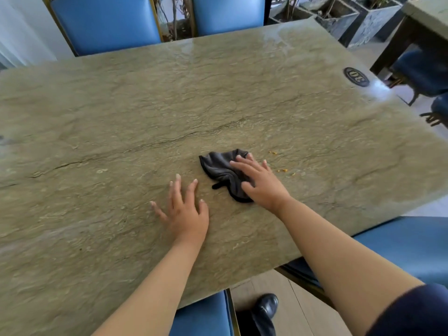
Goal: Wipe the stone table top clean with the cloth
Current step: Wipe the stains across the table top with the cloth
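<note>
Right hand (263, 183) lies flat, palm down and fingers spread, on top of a dark grey cloth (221, 169), pressing it against the tabletop (121, 112). It is not curled around the cloth; the fingers stretch over its right half while the crumpled left half sticks out from under them. A small dark loop of the cloth pokes out at its near edge. The cloth sits a little right of the middle of the tabletop, closer to the near edge than the far one.

Left hand (185, 213) rests just beside the cloth, to its left and slightly nearer the person, without touching it. It too is open and flat on the stone, fingers fanned out, holding nothing. Both forearms are bare, and a dark blue sleeve (412, 311) shows at the lower right corner.

Tabletop is a large slab of greenish-tan stone with a rough, veined surface and a long dark crack running across its middle. A few small orange crumbs (282, 170) lie on the stone just to the right of the right hand's fingertips. Near the far right corner is a dark oval badge (356, 77) bearing a number.

Blue padded chairs (104, 23) stand along the far side, and more blue seats show at the near side. A black shoe (266, 309) is visible on the floor below the table's near edge.
</note>
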